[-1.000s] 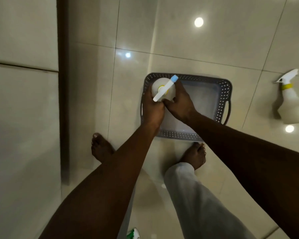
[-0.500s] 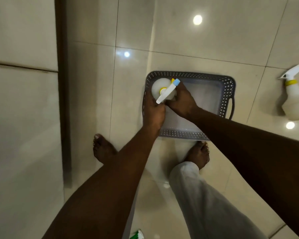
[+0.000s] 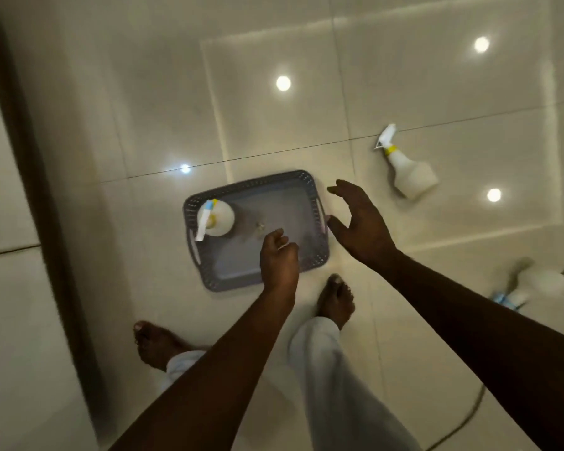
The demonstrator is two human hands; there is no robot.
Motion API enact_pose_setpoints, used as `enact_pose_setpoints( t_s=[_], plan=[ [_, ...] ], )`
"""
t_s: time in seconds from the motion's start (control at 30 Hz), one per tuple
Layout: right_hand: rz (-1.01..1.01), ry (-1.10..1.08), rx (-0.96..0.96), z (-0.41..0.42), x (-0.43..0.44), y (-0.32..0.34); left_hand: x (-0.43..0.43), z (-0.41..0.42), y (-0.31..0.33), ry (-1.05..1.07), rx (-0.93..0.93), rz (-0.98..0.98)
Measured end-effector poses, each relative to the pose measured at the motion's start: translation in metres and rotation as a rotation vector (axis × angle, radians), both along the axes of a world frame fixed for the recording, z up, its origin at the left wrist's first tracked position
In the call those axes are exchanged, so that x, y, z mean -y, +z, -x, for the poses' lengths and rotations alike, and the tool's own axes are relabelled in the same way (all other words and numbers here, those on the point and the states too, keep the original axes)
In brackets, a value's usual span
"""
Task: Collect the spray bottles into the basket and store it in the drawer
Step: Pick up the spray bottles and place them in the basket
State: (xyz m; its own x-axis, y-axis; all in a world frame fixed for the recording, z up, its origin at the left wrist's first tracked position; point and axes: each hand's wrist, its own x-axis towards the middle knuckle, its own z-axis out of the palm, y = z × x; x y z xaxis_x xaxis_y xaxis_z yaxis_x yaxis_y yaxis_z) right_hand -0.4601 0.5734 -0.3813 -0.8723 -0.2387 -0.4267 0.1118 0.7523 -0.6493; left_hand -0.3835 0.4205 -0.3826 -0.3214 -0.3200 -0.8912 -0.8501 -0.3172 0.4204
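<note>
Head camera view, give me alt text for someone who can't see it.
One spray bottle stands in a grey basket on the tiled floor; both hands hover empty, and two more bottles lie at right.

Glossy cream floor tiles (image 3: 404, 76) mirror round ceiling lights (image 3: 283, 83) (several bright spots). Two bare feet (image 3: 335, 302) stand on them below white trouser legs (image 3: 345, 392). A dark strip (image 3: 36, 190) runs down the left.

Tiled floor (image 3: 144, 109), basket (image 3: 319, 245), two spray bottles (image 3: 411, 174)
</note>
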Motion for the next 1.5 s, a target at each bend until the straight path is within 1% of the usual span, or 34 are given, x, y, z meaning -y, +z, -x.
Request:
enact_pose_setpoints(
  t_s=[0.1,0.17,0.23,0.4,0.5,0.57,0.7,0.8,0.93,1.03,1.17,1.3,1.4,1.5],
  plan=[
    [-0.054,-0.068,-0.106,0.018,-0.049,0.003,-0.044,0.032,0.003,-0.084,-0.064,-0.043],
    [-0.088,-0.132,-0.132,0.031,-0.084,-0.005,-0.077,0.056,-0.001,-0.129,-0.093,-0.079],
    [-0.134,-0.193,-0.119,0.044,-0.113,-0.019,-0.107,0.076,-0.010,-0.143,-0.097,-0.140],
    [-0.253,-0.235,0.027,0.082,-0.172,-0.067,-0.172,0.122,-0.049,-0.144,-0.054,-0.253],
    [-0.287,-0.269,0.133,0.105,-0.193,-0.097,-0.200,0.147,-0.079,-0.143,-0.008,-0.325],
    [-0.266,-0.331,0.207,0.118,-0.199,-0.111,-0.213,0.160,-0.093,-0.145,0.028,-0.369],
    [-0.149,-0.415,0.336,0.133,-0.200,-0.129,-0.233,0.173,-0.117,-0.089,0.058,-0.475],
    [-0.102,-0.439,0.364,0.128,-0.196,-0.129,-0.239,0.174,-0.120,-0.030,0.060,-0.469],
    [-0.003,-0.548,0.346,0.114,-0.185,-0.109,-0.225,0.167,-0.108,-0.042,0.003,-0.385],
    [0.113,-0.608,0.338,0.100,-0.168,-0.082,-0.199,0.154,-0.089,-0.066,-0.083,-0.333],
    [0.265,-0.635,0.338,0.070,-0.134,-0.048,-0.153,0.125,-0.055,-0.078,-0.208,-0.205],
    [0.341,-0.564,0.364,0.035,-0.088,-0.022,-0.099,0.082,-0.022,-0.075,-0.256,-0.140],
    [0.390,-0.490,0.423,0.006,-0.051,-0.012,-0.052,0.045,-0.001,-0.123,-0.285,-0.085],
    [0.417,-0.385,0.482,-0.022,-0.014,-0.010,-0.007,0.009,0.012,-0.166,-0.259,-0.022]
  ],
)
